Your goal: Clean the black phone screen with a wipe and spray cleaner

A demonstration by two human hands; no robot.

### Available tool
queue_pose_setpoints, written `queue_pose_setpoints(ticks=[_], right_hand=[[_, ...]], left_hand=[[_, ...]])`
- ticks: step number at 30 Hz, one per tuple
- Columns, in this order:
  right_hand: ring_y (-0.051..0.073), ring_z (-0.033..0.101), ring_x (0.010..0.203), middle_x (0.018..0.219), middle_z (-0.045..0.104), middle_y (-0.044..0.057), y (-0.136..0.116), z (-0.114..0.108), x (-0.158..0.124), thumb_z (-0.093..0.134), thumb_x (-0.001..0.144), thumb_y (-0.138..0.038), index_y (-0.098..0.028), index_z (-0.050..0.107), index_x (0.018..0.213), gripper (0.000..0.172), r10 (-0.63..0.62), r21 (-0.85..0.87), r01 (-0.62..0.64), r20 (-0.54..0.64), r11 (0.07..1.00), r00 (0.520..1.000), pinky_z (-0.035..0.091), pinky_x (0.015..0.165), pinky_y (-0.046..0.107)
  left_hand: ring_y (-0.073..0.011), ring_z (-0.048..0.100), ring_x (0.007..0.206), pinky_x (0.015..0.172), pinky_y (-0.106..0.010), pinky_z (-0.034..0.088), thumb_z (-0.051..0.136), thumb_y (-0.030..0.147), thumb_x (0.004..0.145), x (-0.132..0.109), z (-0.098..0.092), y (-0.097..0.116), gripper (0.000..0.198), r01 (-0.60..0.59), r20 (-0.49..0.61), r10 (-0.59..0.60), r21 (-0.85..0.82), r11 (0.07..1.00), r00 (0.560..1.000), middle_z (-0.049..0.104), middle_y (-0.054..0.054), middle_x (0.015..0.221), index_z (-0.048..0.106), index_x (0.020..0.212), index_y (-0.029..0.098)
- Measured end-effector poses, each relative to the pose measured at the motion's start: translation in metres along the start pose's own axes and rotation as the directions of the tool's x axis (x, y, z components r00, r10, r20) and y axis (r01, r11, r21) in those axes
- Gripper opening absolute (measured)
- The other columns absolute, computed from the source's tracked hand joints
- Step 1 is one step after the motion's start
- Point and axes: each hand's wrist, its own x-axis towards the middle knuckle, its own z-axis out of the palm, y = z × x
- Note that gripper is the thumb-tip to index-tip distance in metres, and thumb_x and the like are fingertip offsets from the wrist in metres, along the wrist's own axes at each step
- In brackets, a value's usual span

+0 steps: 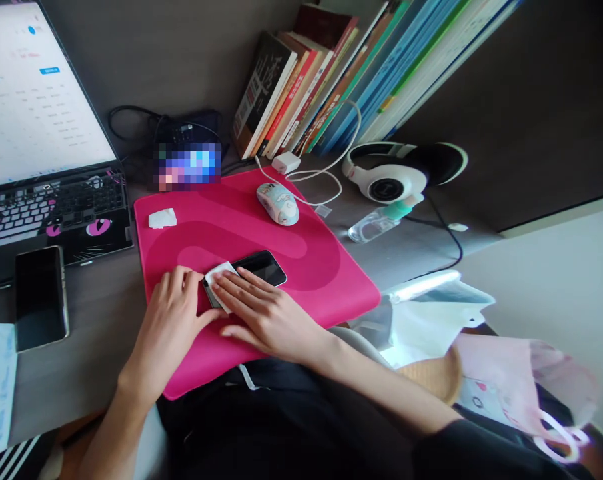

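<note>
A black smartphone lies slantwise on the pink desk mat. My left hand is curled at the phone's left end, with thumb and index finger gripping its edges. Across the left part of the screen lies a white tissue, pressed down by the fingertips of my right hand. The fingers of that hand are stretched out flat, the thumb apart and lower. Part of the phone is hidden under the tissue and my hands.
A folded white tissue and a patterned mouse sit on the mat. Around it are a laptop, a second phone, a white charger, headphones, a clear bottle, and books. Bags lie at the right.
</note>
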Motion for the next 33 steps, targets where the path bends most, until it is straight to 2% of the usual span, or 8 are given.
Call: queue_pose_setpoints(ticks=[4, 7, 10, 14, 19, 24, 26, 33], right_hand=[[0.029, 0.047, 0.156, 0.160, 0.054, 0.022, 0.003, 0.009, 0.020, 0.047, 0.112, -0.051, 0.000, 0.052, 0.156, 0.067, 0.001, 0.016, -0.001, 0.006, 1.000, 1.000, 0.034, 0.135, 0.049], [0.028, 0.046, 0.156, 0.161, 0.054, 0.021, 0.004, 0.009, 0.020, 0.045, 0.113, -0.053, -0.001, 0.051, 0.156, 0.068, -0.020, 0.025, 0.020, 0.012, 0.999, 1.000, 0.033, 0.135, 0.050], [0.029, 0.046, 0.156, 0.162, 0.053, 0.020, 0.004, 0.006, 0.012, 0.045, 0.113, -0.054, -0.001, 0.054, 0.154, 0.068, -0.067, 0.027, 0.067, -0.007, 0.997, 0.998, 0.031, 0.136, 0.049], [0.026, 0.046, 0.156, 0.162, 0.054, 0.016, 0.009, -0.001, -0.003, 0.046, 0.113, -0.052, -0.007, 0.053, 0.157, 0.063, -0.124, 0.070, 0.124, -0.003, 0.990, 0.992, 0.033, 0.135, 0.048], [0.025, 0.051, 0.153, 0.159, 0.058, 0.015, 0.021, -0.012, -0.027, 0.052, 0.113, -0.039, -0.005, 0.051, 0.157, 0.056, -0.163, 0.074, 0.164, -0.014, 0.984, 0.986, 0.036, 0.134, 0.048], [0.024, 0.053, 0.151, 0.159, 0.059, 0.012, 0.036, -0.027, -0.053, 0.057, 0.111, -0.025, -0.017, 0.027, 0.171, 0.068, -0.049, -0.021, 0.048, -0.061, 0.999, 0.997, 0.043, 0.130, 0.049], [0.024, 0.053, 0.151, 0.159, 0.058, 0.010, 0.042, -0.031, -0.058, 0.057, 0.110, -0.022, -0.022, 0.023, 0.172, 0.071, 0.009, -0.024, -0.010, -0.067, 1.000, 0.998, 0.045, 0.128, 0.049], [0.028, 0.038, 0.160, 0.170, 0.042, 0.012, 0.056, -0.029, -0.039, 0.058, 0.110, -0.033, -0.024, 0.020, 0.173, 0.074, 0.133, 0.066, -0.132, -0.020, 0.989, 0.991, 0.042, 0.130, 0.054]], left_hand=[[-0.0323, 0.064, 0.114, 0.098, -0.049, 0.056, 0.073, 0.041, 0.099, 0.000, 0.004, -0.004, 0.049, -0.015, -0.036, 0.015, 0.002, 1.000, 0.999, 0.061, -0.013, 0.122, 0.049, 0.134, 0.017], [-0.0331, 0.063, 0.113, 0.098, -0.051, 0.056, 0.075, 0.045, 0.098, 0.001, 0.008, -0.006, 0.054, 0.015, -0.049, -0.013, 0.040, 0.999, 0.999, 0.061, -0.013, 0.121, 0.048, 0.135, 0.016], [-0.0343, 0.062, 0.115, 0.101, -0.052, 0.055, 0.078, 0.044, 0.095, 0.002, 0.009, -0.008, 0.061, 0.021, -0.032, -0.020, 0.051, 0.998, 0.999, 0.061, -0.015, 0.123, 0.047, 0.138, 0.014], [-0.0350, 0.062, 0.117, 0.099, -0.052, 0.055, 0.072, 0.041, 0.099, 0.003, 0.006, -0.008, 0.058, 0.006, -0.035, -0.003, 0.068, 0.998, 0.999, 0.062, -0.017, 0.127, 0.048, 0.144, 0.015], [-0.0334, 0.063, 0.114, 0.099, -0.052, 0.056, 0.071, 0.053, 0.099, 0.003, 0.000, -0.003, 0.065, -0.040, -0.004, 0.040, 0.063, 0.997, 0.999, 0.060, -0.014, 0.128, 0.049, 0.151, 0.023], [-0.0316, 0.064, 0.111, 0.098, -0.049, 0.057, 0.069, 0.056, 0.099, 0.002, -0.001, -0.001, 0.064, -0.027, 0.007, 0.027, 0.024, 0.999, 1.000, 0.059, -0.012, 0.125, 0.051, 0.151, 0.023], [-0.0311, 0.063, 0.113, 0.099, -0.049, 0.057, 0.069, 0.056, 0.099, 0.002, 0.000, -0.002, 0.065, -0.026, 0.008, 0.027, -0.003, 1.000, 1.000, 0.059, -0.012, 0.126, 0.051, 0.152, 0.023], [-0.0310, 0.063, 0.119, 0.103, -0.050, 0.056, 0.068, 0.058, 0.100, 0.002, 0.000, -0.003, 0.065, -0.002, 0.009, 0.002, -0.064, 0.998, 1.000, 0.058, -0.011, 0.128, 0.050, 0.153, 0.026]])
